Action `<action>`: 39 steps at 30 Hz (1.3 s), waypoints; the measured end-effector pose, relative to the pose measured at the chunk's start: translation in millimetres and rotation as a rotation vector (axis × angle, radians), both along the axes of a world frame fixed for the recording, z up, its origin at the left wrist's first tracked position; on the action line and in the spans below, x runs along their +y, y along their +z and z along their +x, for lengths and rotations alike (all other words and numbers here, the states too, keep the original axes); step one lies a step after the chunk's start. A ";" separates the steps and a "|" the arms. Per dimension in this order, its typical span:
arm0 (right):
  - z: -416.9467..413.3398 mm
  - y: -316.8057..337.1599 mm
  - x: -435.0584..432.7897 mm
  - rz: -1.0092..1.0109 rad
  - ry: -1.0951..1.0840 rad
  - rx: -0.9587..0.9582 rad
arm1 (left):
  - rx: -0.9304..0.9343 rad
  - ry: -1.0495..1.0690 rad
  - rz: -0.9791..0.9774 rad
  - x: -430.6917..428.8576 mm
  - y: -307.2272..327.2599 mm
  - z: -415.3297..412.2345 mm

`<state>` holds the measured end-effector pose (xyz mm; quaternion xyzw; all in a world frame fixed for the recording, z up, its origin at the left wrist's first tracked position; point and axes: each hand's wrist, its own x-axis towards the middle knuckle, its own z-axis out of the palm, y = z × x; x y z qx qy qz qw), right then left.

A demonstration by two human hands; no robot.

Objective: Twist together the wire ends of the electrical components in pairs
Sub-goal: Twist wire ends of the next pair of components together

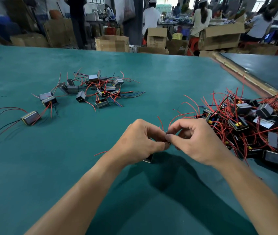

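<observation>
A green counter [151,73] fills most of the view. On its right side lies a dense heap of components [253,126], small dark blocks tangled in red wires that stick out in every direction. Well apart from it, toward the far left, sits a looser scatter of components [94,89], lying at mixed angles with red, black and a few blue leads fanned out flat. One single block [30,117] lies nearest the left edge, its long axis running left to right and its leads trailing leftward.

Beyond the counter stand open cardboard boxes [112,43]; what is in them cannot be made out.

Both forearms reach in from the bottom edge and meet near the middle, between the two groups. The left hand [140,141] is knuckles-up with its fingers [164,145] curled in. The right hand [197,141] faces it, thumb and forefinger brought together and the other fingers loosely arched. The fingertips of both hands touch, pinching the wire ends [167,133] between them.

The held component [149,159] is mostly hidden under the left hand; only a grey corner shows just above the counter. Two red leads [160,122] rise upward from the pinch, and another red lead [101,152] trails left from under the wrist.
</observation>
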<state>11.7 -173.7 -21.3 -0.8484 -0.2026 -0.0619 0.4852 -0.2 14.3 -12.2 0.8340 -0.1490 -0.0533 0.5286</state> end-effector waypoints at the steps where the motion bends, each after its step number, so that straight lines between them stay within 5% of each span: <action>1: 0.7 0.2 -1.0 -0.002 0.002 0.002 | 0.029 -0.009 -0.004 -0.1 -0.4 0.4; 39: -1.3 6.1 2.5 0.177 0.052 0.152 | 0.005 0.118 -0.098 -8.5 -1.8 -2.0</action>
